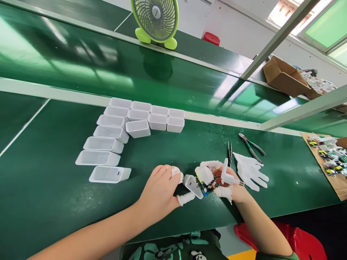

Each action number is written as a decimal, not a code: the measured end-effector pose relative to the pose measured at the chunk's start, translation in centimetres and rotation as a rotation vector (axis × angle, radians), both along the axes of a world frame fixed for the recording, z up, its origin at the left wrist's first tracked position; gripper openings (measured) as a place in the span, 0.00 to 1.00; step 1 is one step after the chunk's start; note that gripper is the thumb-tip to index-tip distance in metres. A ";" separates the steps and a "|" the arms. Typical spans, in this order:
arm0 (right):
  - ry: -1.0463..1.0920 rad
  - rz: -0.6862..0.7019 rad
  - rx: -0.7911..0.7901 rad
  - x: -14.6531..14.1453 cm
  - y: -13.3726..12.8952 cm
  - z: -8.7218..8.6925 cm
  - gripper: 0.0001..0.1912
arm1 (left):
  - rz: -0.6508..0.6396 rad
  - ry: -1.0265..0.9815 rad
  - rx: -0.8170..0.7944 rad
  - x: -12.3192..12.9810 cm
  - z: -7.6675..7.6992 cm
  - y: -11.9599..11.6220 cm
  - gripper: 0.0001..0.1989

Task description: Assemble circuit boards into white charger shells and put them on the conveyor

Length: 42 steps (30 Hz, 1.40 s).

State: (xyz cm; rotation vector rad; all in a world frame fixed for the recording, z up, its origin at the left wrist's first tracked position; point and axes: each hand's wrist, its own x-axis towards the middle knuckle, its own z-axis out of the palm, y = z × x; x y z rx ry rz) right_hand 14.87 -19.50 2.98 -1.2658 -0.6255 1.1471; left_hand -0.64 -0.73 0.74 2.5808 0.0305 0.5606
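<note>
Low in the middle of the head view, my left hand (164, 186) is closed on a white plastic housing (193, 186), its thumb and a finger wrapped in white. My right hand (226, 184), also with wrapped fingertips, holds a circuit board (206, 182) that carries yellow, white and blue parts. A white plug piece with two pins (229, 177) lies across the palm beside the board. The board's left edge meets the open side of the housing; whether it sits inside cannot be made out.
Several white open housings (101, 144) stand in rows at the left. Tweezers (230, 153), green-handled pliers (251, 146) and a white glove (251, 171) lie right of my hands. Cardboard (334, 186) with circuit boards is far right; a green fan (155, 21) stands behind.
</note>
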 end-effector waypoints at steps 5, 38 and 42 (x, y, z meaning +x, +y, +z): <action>-0.039 -0.014 -0.023 0.5 0.1 -0.1 0.36 | -0.004 0.031 -0.027 -0.1 0.6 0.7 0.07; -0.538 -0.046 0.134 -1.4 -1.0 0.5 0.40 | -0.319 0.041 -0.524 -0.2 1.7 1.0 0.26; -0.616 -0.039 0.145 -1.5 -1.5 0.1 0.41 | -0.316 0.025 -0.482 -0.3 1.5 1.1 0.25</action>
